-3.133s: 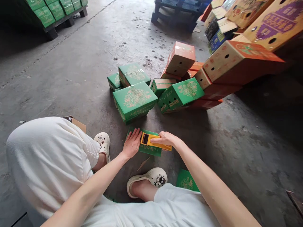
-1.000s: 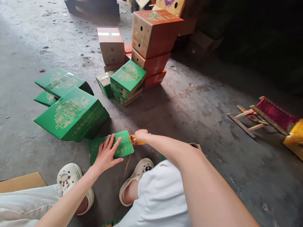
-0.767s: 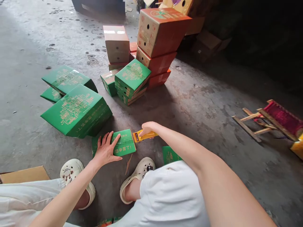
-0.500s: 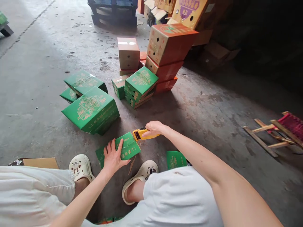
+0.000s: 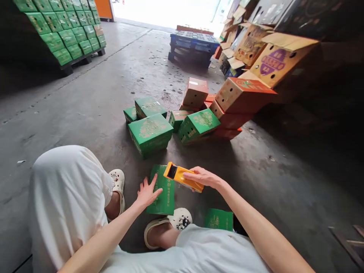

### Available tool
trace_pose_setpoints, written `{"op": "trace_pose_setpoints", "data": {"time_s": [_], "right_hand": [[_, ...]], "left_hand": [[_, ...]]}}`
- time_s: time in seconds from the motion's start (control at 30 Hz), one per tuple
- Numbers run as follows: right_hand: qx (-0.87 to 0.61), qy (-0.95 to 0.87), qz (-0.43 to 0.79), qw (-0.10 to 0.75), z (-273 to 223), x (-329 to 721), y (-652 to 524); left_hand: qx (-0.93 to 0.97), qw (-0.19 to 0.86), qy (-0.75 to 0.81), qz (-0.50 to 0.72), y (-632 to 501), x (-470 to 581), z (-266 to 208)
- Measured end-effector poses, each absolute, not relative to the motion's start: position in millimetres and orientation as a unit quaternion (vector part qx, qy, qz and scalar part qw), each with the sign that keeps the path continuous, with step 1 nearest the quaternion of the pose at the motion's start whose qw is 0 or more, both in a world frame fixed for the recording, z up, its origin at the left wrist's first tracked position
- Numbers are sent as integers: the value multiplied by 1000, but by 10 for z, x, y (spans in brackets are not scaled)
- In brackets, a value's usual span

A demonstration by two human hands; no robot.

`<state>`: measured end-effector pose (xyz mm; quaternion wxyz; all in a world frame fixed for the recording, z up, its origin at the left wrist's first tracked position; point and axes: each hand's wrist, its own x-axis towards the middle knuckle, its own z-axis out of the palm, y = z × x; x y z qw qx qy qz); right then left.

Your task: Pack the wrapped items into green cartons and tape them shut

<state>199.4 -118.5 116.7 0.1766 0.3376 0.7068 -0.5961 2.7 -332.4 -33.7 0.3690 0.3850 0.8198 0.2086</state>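
My left hand (image 5: 148, 193) lies with fingers spread on a green carton (image 5: 163, 206) standing on the floor between my feet. It does not wrap around the carton. Gripped in my right hand (image 5: 201, 177) is a yellow hand-held tool (image 5: 182, 177) with a black window near its front end; its exact kind is unclear. The tool's front end overlaps the carton's upper right edge in view; I cannot tell whether they touch. Another green carton (image 5: 218, 219) stands beside my right knee, partly hidden by my leg and forearm.
Ahead are several green cartons (image 5: 150, 131) and a leaning stack of orange cartons (image 5: 233, 121). A blue pallet (image 5: 193, 47) stands farther off. Stacked green cartons (image 5: 68, 38) fill a pallet at the far left. More cardboard boxes (image 5: 273, 62) pile up on the right.
The view has tilted up and turned left. The carton under my left hand has turned, so its printing runs upright. My right hand holds the yellow tool above the carton's edge.
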Motion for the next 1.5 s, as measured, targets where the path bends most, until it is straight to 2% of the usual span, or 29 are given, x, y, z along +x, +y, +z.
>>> {"op": "trace_pose_setpoints", "data": {"time_s": [0.07,0.17,0.27,0.4,0.6,0.93,1.13,1.3,1.5], "right_hand": [[320,687,-623,192,1164,1953,-1336],[311,671,-639,213,1126,1939,-1463],[320,661,-637,231,1090,1963,-1492],[341,659,-626,240,1072,1971,-1486],[340,695,-581,252,1034,1921,-1498],[308,673,-595,312,1062,1866,-1461],[355,689,-532,342,1167,2340,-1154],[371,686,-523,343,1055,2489,-1053],[356,703,-508,346,922,2231,-1064]], "left_hand": [[327,402,785,339,-3218,12,-229],[152,601,619,482,-3102,-85,-44],[15,733,467,493,-3070,-160,60],[-19,749,435,500,-3092,-158,19],[10,699,495,515,-3114,-113,-179],[47,619,546,562,-3241,-90,-357],[43,443,678,585,-3456,-517,-584],[116,370,724,571,-3560,-462,-796],[127,287,789,528,-3628,-475,-837]]}}
